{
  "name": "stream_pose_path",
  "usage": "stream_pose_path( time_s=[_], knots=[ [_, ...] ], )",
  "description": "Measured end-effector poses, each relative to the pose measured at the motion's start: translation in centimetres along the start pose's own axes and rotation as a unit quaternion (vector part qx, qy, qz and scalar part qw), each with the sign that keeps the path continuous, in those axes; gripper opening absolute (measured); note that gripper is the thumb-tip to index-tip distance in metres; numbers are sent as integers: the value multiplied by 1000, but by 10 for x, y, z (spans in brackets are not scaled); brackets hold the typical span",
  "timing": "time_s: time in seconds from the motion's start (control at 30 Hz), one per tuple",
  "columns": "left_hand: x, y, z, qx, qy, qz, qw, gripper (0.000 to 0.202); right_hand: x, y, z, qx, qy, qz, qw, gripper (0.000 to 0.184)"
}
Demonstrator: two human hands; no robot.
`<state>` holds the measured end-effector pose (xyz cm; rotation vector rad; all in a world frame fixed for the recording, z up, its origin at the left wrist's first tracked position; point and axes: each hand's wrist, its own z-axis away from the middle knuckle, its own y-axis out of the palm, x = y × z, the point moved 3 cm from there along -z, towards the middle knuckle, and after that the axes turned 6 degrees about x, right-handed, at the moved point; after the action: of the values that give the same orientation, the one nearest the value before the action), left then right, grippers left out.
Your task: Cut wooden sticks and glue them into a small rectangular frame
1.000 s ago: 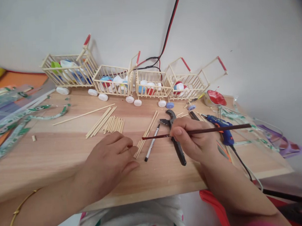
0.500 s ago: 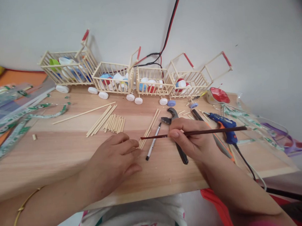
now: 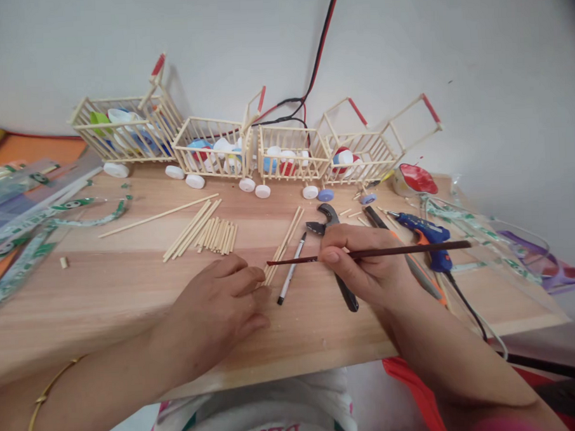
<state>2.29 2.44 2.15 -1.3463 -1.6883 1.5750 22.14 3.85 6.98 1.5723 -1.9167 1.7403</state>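
Note:
In my right hand (image 3: 361, 263) I pinch a slim, dark red paintbrush (image 3: 413, 249), held nearly level. Its red tip points left and hovers by the fingertips of my left hand (image 3: 229, 300). That left hand rests low over the table, fingers loosely bent and thumb apart; its fingertips are at the near ends of a few thin wooden sticks (image 3: 284, 244), and whether they touch them is unclear. A white pen (image 3: 291, 269) with dark ends lies under the brush. Black-handled cutters (image 3: 347, 292) lie partly hidden beneath my right hand.
Several small stick-built carts (image 3: 213, 149) with bottle-cap wheels line the wall. Short cut sticks (image 3: 216, 236) and longer sticks (image 3: 193, 229) lie left of centre. At the right are a blue glue gun (image 3: 426, 231) with its cord and a cup of red paint (image 3: 417, 179). Plastic wrappers (image 3: 22, 246) cover the left side.
The view has shifted very slightly. Both hands and the paintbrush keep practically the same pose.

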Motion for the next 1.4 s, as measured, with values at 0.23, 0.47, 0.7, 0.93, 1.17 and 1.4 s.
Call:
stream_pose_path(
  time_s=[0.23, 0.47, 0.7, 0.93, 1.17, 1.4],
  knots=[
    [0, 2, 1, -21, 15, -4, 1000, 14, 1, 1, -1, 5, -2, -2, 1000, 18],
    [0, 1, 4, -28, -1, 23, 999, 14, -1, 0, 2, -16, -1, -7, 1000, 18],
    [6, -3, 4, -38, -69, -11, 997, 14, -3, -1, 3, -14, -14, -3, 1000, 18],
    [0, 5, 4, -33, -7, 27, 999, 11, -4, 0, 3, -5, -16, -6, 1000, 17],
    [0, 14, 7, -3, 27, 20, 999, 11, -2, 1, 1, -1, -16, -7, 1000, 17],
    [2, 19, 8, 22, 20, 37, 999, 13, -2, 1, 1, -3, -16, -7, 1000, 17]
  ],
)
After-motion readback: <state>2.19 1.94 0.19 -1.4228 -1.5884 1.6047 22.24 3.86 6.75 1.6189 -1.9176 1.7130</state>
